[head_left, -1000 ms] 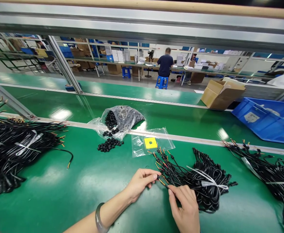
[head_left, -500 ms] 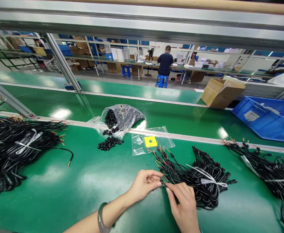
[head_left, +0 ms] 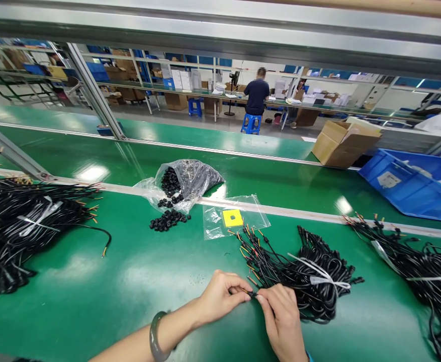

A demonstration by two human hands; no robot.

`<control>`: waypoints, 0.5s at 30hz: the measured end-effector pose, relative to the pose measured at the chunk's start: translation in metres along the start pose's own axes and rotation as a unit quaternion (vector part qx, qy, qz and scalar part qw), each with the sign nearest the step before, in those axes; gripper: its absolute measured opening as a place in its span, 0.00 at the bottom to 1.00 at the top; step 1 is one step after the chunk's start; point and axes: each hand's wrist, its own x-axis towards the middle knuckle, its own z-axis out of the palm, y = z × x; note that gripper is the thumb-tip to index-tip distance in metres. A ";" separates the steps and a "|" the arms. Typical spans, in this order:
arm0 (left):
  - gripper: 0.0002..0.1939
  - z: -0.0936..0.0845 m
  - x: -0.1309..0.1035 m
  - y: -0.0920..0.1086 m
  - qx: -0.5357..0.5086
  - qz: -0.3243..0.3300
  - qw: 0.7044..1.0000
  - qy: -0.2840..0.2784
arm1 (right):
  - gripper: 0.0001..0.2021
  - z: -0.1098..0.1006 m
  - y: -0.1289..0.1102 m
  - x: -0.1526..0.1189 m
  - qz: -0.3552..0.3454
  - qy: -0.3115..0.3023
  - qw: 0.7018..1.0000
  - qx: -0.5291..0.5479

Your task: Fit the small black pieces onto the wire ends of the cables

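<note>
A thin black cable [head_left: 254,294] runs between my two hands, with a small black piece on it near its coloured wire ends. My left hand [head_left: 224,296] pinches the wire end, thumb against fingers, a bangle on its wrist. Close beside it, my right hand [head_left: 282,314] is closed on the black sheath. Just beyond the fingers lies a tied bundle of black cables [head_left: 314,274], its stripped yellow and red ends pointing left. Farther off, loose small black parts [head_left: 169,220] lie before an open clear bag [head_left: 195,181] holding more of them.
A big cable bundle [head_left: 20,226] covers the left side; another bundle [head_left: 412,261] lies at the right. A clear bag with a yellow square [head_left: 232,218] sits mid-table. Behind stand a cardboard box [head_left: 333,143] and a blue bin [head_left: 412,181]. A person [head_left: 257,95] sits farther back.
My hands have moved slightly downward and closer together on the cable. The cable now lies more level between them. The view has shifted a little.
</note>
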 end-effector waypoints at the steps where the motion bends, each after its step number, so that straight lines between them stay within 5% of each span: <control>1: 0.08 0.001 0.000 0.000 -0.012 -0.013 1.000 0.005 | 0.09 0.000 0.000 0.000 0.004 -0.002 1.000 0.004; 9: 0.14 0.010 -0.001 -0.004 -0.099 -0.083 0.991 0.024 | 0.08 0.000 0.004 -0.005 0.004 -0.017 1.000 0.013; 15: 0.08 0.009 -0.004 -0.002 -0.027 0.025 0.999 0.018 | 0.09 0.000 0.001 -0.005 0.007 -0.024 1.000 0.013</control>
